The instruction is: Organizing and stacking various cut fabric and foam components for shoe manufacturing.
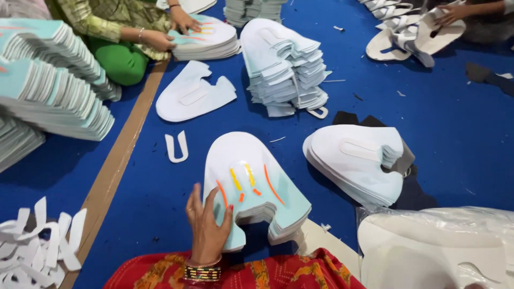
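Observation:
My left hand (206, 227) rests with fingers spread on the near left edge of a stack of pale blue foam cut-outs (254, 184) with orange and yellow stripes on top. The stack lies on the blue mat right before me. Bangles circle my left wrist above a red patterned garment (257, 273). My right hand does not show in this view.
White cut-out stacks lie at right (356, 160) and further back (286, 67); a single white piece (193, 96) and a small U-shaped offcut (176, 147) lie left. Tall stacks (53, 85) stand far left. Other people's hands (160, 37) work on stacks opposite. A plastic-wrapped white bundle (439, 246) sits near right.

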